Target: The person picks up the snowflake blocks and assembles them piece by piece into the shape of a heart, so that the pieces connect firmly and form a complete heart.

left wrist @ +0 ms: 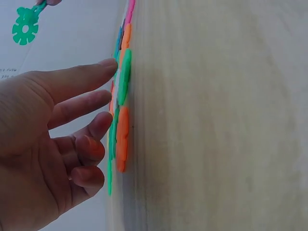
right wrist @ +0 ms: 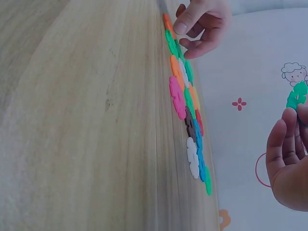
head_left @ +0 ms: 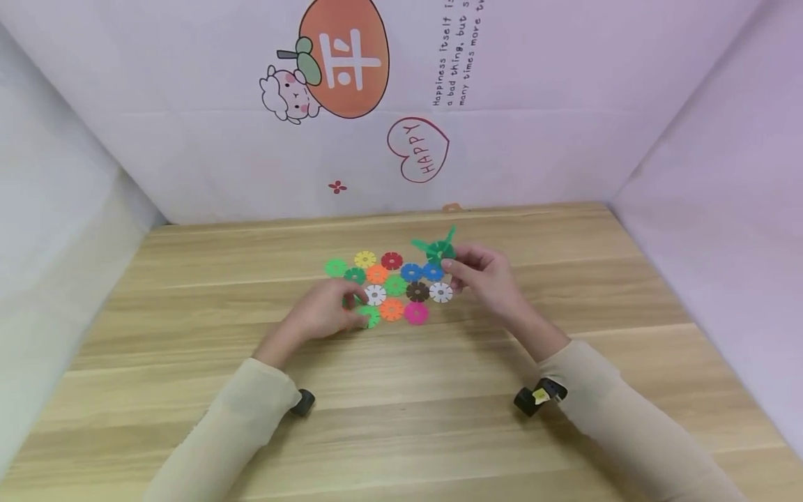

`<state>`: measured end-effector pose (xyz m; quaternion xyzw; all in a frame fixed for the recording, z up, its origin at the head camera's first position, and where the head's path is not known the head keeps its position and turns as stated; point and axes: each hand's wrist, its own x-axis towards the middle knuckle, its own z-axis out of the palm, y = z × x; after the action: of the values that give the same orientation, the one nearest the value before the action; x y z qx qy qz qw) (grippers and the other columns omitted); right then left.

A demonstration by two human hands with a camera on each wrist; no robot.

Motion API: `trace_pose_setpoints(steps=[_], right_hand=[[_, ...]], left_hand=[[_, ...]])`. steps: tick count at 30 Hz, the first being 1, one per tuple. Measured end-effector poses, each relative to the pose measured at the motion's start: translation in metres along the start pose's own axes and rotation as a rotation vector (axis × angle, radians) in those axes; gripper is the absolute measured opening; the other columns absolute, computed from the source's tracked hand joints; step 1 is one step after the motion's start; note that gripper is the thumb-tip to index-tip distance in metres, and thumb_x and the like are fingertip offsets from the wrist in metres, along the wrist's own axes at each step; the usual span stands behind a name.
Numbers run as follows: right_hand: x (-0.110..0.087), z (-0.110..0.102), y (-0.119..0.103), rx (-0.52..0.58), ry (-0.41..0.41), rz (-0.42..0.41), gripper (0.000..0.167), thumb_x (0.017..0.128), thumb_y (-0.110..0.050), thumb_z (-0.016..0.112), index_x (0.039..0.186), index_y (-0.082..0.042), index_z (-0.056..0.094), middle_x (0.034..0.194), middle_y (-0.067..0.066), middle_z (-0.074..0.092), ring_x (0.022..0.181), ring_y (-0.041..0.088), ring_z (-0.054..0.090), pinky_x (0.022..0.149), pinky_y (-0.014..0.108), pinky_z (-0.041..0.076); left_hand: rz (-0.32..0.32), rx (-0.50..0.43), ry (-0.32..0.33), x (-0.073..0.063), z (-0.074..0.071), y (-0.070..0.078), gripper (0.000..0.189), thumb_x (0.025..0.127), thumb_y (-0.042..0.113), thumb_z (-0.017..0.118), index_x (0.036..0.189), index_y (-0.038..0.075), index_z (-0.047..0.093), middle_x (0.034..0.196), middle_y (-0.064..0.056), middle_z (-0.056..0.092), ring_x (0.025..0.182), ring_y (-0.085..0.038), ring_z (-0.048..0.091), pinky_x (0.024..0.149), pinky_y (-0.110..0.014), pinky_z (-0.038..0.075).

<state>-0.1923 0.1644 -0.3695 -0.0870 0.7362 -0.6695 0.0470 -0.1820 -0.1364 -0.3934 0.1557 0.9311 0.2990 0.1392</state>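
My right hand [head_left: 486, 275] pinches a few green slotted plastic discs [head_left: 440, 252] joined at angles, lifted above the back right of a cluster of flat discs. In the left wrist view, the joined green piece [left wrist: 25, 32] hangs at the top left, near the right hand's fingertips. My left hand [head_left: 329, 307] is at the cluster's left side, fingers loosely bent, with thumb and fingertips close to a light green disc [head_left: 371, 316]. Whether they touch it I cannot tell. The left wrist view shows nothing pinched between those fingers [left wrist: 79, 82]. The hand hides part of the cluster's left edge.
Several loose discs lie flat on the wooden table [head_left: 401, 418], among them a pink disc [head_left: 417, 313], a brown disc [head_left: 417, 291], a white disc [head_left: 441, 292] and a yellow disc [head_left: 365, 259]. White printed sheeting [head_left: 533, 139] stands behind the table.
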Motion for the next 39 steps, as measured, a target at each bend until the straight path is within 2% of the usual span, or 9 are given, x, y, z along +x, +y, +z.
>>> trace_pose_setpoints(steps=[5, 12, 16, 22, 25, 29, 33, 35, 39], right_hand=[[-0.001, -0.003, 0.001, 0.026, 0.024, 0.001, 0.022, 0.102, -0.005, 0.068, 0.118, 0.01, 0.068, 0.087, -0.004, 0.072, 0.067, 0.009, 0.062, 0.067, 0.023, 0.059], [-0.003, -0.004, 0.0, 0.018, 0.027, 0.002, 0.011, 0.101, -0.006, 0.069, 0.108, 0.002, 0.073, 0.086, -0.004, 0.073, 0.07, 0.009, 0.063, 0.067, 0.022, 0.058], [-0.005, -0.005, -0.001, 0.018, 0.027, -0.014, 0.009, 0.101, -0.004, 0.068, 0.107, 0.001, 0.073, 0.086, -0.005, 0.073, 0.069, 0.009, 0.062, 0.066, 0.022, 0.057], [-0.008, -0.004, -0.002, 0.016, 0.014, -0.012, 0.017, 0.102, -0.006, 0.068, 0.112, 0.007, 0.07, 0.089, -0.004, 0.072, 0.069, 0.009, 0.062, 0.067, 0.022, 0.058], [-0.009, -0.004, -0.001, 0.019, 0.01, 0.001, 0.017, 0.102, -0.008, 0.068, 0.111, 0.007, 0.069, 0.089, -0.002, 0.072, 0.069, 0.009, 0.063, 0.068, 0.022, 0.058], [-0.01, -0.005, 0.002, 0.043, 0.009, 0.009, 0.01, 0.103, -0.007, 0.067, 0.105, 0.002, 0.07, 0.09, 0.004, 0.073, 0.069, 0.009, 0.064, 0.068, 0.022, 0.058], [-0.011, -0.005, 0.001, 0.088, -0.005, 0.023, 0.008, 0.104, -0.007, 0.063, 0.101, -0.007, 0.07, 0.091, 0.005, 0.073, 0.069, 0.01, 0.065, 0.069, 0.022, 0.058], [-0.011, -0.002, -0.001, 0.114, -0.013, 0.037, 0.01, 0.106, -0.008, 0.061, 0.1, -0.009, 0.07, 0.09, 0.002, 0.073, 0.069, 0.01, 0.066, 0.07, 0.023, 0.059], [-0.012, 0.003, -0.004, 0.15, -0.02, 0.05, 0.013, 0.107, -0.009, 0.059, 0.1, -0.011, 0.069, 0.088, -0.001, 0.072, 0.069, 0.011, 0.066, 0.07, 0.023, 0.059]], left_hand=[[0.027, 0.063, 0.001, 0.001, 0.004, 0.005, 0.033, 0.087, 0.025, 0.087, 0.115, 0.01, 0.076, 0.096, -0.004, 0.065, 0.09, -0.021, 0.057, 0.078, -0.035, 0.05], [0.007, 0.112, 0.014, 0.0, 0.005, 0.011, 0.032, 0.086, 0.024, 0.088, 0.111, 0.009, 0.077, 0.092, -0.003, 0.063, 0.089, -0.021, 0.055, 0.075, -0.034, 0.048], [-0.005, 0.129, 0.019, 0.0, 0.006, 0.014, 0.032, 0.086, 0.024, 0.088, 0.112, 0.009, 0.076, 0.093, -0.005, 0.061, 0.09, -0.023, 0.054, 0.076, -0.035, 0.048], [-0.038, 0.083, 0.047, -0.001, 0.008, 0.016, 0.031, 0.085, 0.02, 0.089, 0.108, 0.01, 0.071, 0.106, -0.006, 0.066, 0.098, -0.025, 0.059, 0.089, -0.042, 0.054], [-0.049, -0.005, 0.051, -0.003, 0.007, 0.014, 0.026, 0.087, 0.015, 0.086, 0.105, 0.011, 0.067, 0.103, -0.006, 0.068, 0.094, -0.024, 0.061, 0.085, -0.04, 0.054], [-0.064, -0.193, 0.082, -0.004, 0.004, 0.012, 0.019, 0.092, 0.011, 0.081, 0.11, 0.01, 0.072, 0.097, -0.006, 0.071, 0.08, -0.022, 0.06, 0.067, -0.031, 0.05], [-0.077, -0.442, 0.19, -0.004, 0.001, 0.016, 0.025, 0.094, 0.016, 0.08, 0.117, 0.006, 0.076, 0.097, -0.011, 0.074, 0.07, -0.021, 0.055, 0.054, -0.024, 0.042], [-0.081, -0.567, 0.242, -0.005, -0.002, 0.019, 0.025, 0.094, 0.019, 0.081, 0.116, 0.006, 0.076, 0.096, -0.014, 0.075, 0.066, -0.02, 0.053, 0.051, -0.023, 0.038], [-0.059, -0.726, 0.306, -0.007, -0.007, 0.028, 0.026, 0.094, 0.023, 0.082, 0.113, 0.006, 0.075, 0.087, -0.009, 0.075, 0.055, -0.017, 0.05, 0.048, -0.023, 0.035]])
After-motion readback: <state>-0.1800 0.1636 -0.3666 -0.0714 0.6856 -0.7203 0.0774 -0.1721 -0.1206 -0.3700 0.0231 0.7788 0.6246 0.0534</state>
